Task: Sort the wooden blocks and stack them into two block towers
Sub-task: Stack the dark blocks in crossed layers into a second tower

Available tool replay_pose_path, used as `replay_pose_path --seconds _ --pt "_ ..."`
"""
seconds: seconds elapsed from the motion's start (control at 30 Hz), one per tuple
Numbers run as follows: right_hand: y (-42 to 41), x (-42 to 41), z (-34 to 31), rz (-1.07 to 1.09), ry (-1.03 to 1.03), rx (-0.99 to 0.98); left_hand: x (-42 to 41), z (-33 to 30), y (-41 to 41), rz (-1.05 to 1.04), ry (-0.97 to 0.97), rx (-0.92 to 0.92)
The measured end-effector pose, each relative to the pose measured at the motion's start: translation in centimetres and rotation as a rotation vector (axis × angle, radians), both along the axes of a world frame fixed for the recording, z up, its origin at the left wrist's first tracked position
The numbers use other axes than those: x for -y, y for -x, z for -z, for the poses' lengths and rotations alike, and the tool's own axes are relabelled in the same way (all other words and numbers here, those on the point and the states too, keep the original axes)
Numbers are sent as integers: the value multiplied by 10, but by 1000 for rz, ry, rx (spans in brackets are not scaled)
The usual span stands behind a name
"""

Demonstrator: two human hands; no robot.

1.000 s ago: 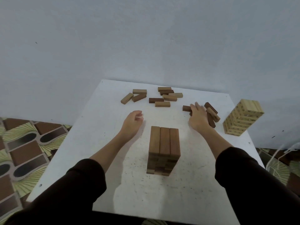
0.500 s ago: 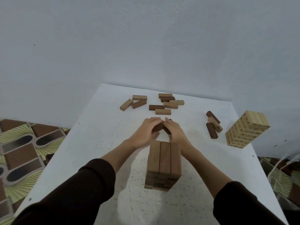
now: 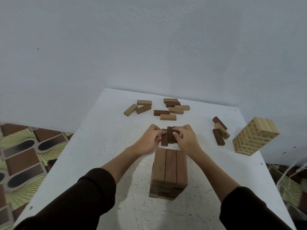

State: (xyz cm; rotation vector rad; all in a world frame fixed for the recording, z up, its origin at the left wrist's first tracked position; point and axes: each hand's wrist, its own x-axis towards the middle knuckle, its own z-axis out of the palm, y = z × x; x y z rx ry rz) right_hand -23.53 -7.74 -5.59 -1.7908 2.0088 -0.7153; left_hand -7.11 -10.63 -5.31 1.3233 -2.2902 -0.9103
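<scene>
Both hands now meet behind the brown tower [image 3: 169,173]: left hand [image 3: 148,141] and right hand [image 3: 186,140] clutch dark blocks [image 3: 168,136] together in their fingers, above the desk [image 3: 99,146]. Loose blocks [image 3: 162,107] lie beyond; pale tower [image 3: 255,136] stands right.

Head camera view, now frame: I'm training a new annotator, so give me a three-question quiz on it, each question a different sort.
1. True or false: both hands, left hand and right hand, hold the dark blocks behind the brown tower.
2. Multiple choice: the pale tower stands at the A) left edge, B) right edge, C) centre of the white table.
3. Fill in: the brown tower's top layer shows ___ blocks side by side.

Key: 1 true; 2 B; 3 three.
</scene>
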Motion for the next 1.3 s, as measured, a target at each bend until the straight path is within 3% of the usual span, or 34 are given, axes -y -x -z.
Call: replay_pose_path --seconds 0.13,0.3,0.5,0.63,0.77,0.97,1.3 --pt "-4 -2 0 8 -98 61 -1 -1 0 -68 -23 -56" --pt "-15 2 -3 -69 -200 -167 1 -4 1 -120 -132 -70" --pt "-7 11 3 -199 -228 11 3 -6 -9 -119 -114 -80" --pt "1 8 2 -154 -213 -69 1 -7 -15 -72 -175 -99" --pt "3 -5 8 -34 -135 186 -2 -6 -16 -74 -202 -172" --pt "0 -9 15 -28 -83 338 0 -5 -16 -45 -237 -202" --pt "7 -13 20 -90 -33 332 -1 6 -12 -125 -207 -208"
